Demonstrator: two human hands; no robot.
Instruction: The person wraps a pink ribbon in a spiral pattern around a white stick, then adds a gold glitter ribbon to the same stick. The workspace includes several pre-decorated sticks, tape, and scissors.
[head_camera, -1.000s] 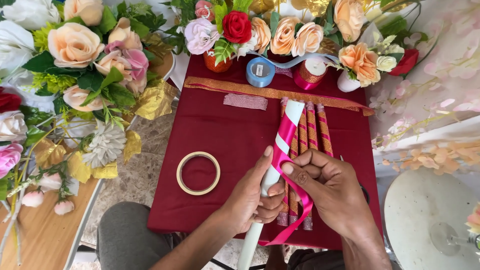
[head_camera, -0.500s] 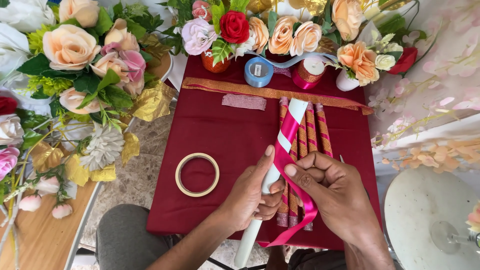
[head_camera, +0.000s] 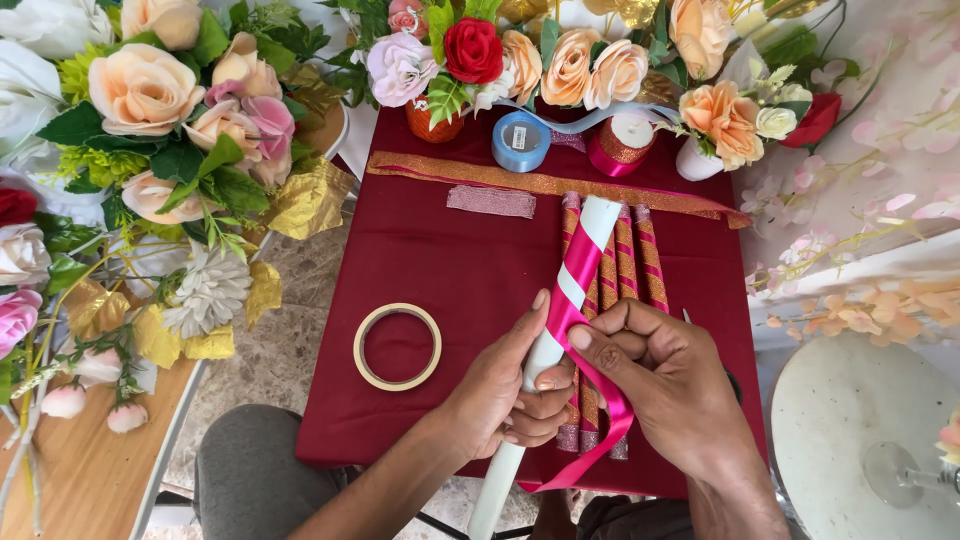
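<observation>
A white tube (head_camera: 600, 221) lies slanted over a dark red cloth (head_camera: 450, 260), its upper part spiralled with pink ribbon (head_camera: 578, 275). My left hand (head_camera: 505, 385) grips the tube's middle from the left. My right hand (head_camera: 665, 380) pinches the pink ribbon against the tube; the ribbon's loose tail (head_camera: 610, 420) hangs down under that hand. Beneath the tube lie several sticks (head_camera: 640, 255) wrapped in red and gold stripes.
A ring of beige tape (head_camera: 397, 346) sits left of my hands. Blue (head_camera: 520, 141) and red-gold (head_camera: 623, 145) ribbon spools, a gold ribbon strip (head_camera: 470, 177) and artificial flowers (head_camera: 150, 90) line the back and left. A white round table (head_camera: 860, 430) stands at right.
My hands stay on the tube with only small shifts; the ribbon is drawn slightly tighter around it.
</observation>
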